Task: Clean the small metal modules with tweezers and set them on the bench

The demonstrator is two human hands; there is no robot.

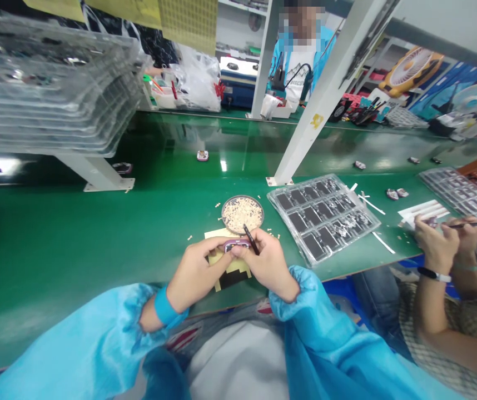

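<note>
Near the bench's front edge, my left hand (194, 270) grips the left side of a small purple-rimmed device (237, 243). My right hand (268, 260) touches the device's right side with its thumb and also holds black tweezers (251, 239), tips pointing up and left. Under both hands lie yellow paper (213, 235) and a dark sheet (230, 279). Just beyond them sits a round dish (242, 214) full of small pale pieces, a few of which are scattered around it.
A clear tray (324, 216) of dark parts lies to the right, near a white metal post (305, 128). Stacked trays (46, 94) stand at back left. A co-worker's hands (441, 244) work at far right; another person (301, 55) stands behind the bench.
</note>
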